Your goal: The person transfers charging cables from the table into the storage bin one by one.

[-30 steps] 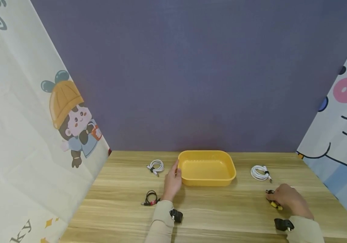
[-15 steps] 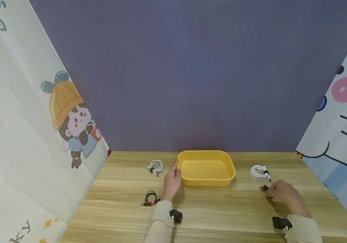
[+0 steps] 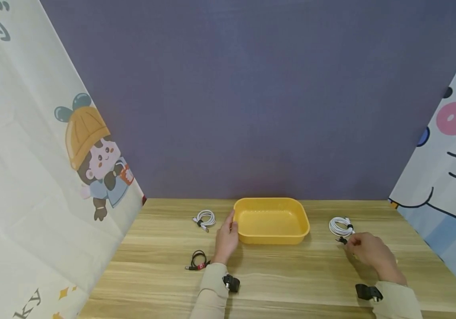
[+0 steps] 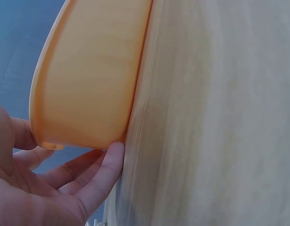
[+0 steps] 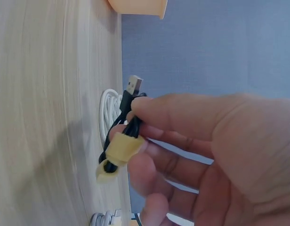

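Right of the yellow tray (image 3: 270, 220) | your right hand (image 3: 365, 253) pinches the black cable bundle (image 5: 122, 136) — lifted off the worktop (image 3: 291, 274) | left hand (image 3: 227, 235), fingers straight, steadies tray | tray holds nothing — three bundles still out.

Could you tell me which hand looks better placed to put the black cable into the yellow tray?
Probably the right hand: it already pinches the black cable off the table, while the left hand rests against the yellow tray, steadying its side.
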`<state>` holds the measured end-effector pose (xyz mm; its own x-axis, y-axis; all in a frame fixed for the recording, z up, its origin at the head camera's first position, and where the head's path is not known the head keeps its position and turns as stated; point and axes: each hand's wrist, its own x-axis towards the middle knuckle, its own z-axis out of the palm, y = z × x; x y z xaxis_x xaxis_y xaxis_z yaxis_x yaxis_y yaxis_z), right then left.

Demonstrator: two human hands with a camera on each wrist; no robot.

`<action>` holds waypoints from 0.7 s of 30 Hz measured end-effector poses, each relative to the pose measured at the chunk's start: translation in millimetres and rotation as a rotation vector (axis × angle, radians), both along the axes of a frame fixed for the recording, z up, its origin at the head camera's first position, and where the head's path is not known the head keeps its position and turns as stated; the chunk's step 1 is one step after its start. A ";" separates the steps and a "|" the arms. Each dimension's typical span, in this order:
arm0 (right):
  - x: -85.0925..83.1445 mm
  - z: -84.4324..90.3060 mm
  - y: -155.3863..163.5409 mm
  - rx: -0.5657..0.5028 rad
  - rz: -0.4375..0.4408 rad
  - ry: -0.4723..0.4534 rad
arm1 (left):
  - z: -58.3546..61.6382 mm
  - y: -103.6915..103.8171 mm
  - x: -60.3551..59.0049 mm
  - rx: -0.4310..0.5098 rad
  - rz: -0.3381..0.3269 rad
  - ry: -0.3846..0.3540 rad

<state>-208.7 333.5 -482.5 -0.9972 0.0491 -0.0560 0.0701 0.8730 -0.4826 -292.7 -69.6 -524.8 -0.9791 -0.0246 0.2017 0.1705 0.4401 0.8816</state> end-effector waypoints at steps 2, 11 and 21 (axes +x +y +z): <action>-0.6 1.3 -1.1 0.013 -0.002 0.028 | 0.4 0.1 0.3 -0.002 0.001 0.002; -2.5 -0.1 -7.4 0.036 0.003 0.169 | 0.8 0.8 0.1 -0.005 0.002 0.001; -2.2 0.7 -16.4 0.013 -0.003 0.250 | 1.8 0.4 0.9 0.000 -0.002 -0.015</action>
<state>-210.9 317.1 -481.8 -0.9798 0.0508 0.1935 -0.0479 0.8793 -0.4738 -291.7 -69.3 -523.0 -0.9820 -0.0229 0.1873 0.1584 0.4394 0.8842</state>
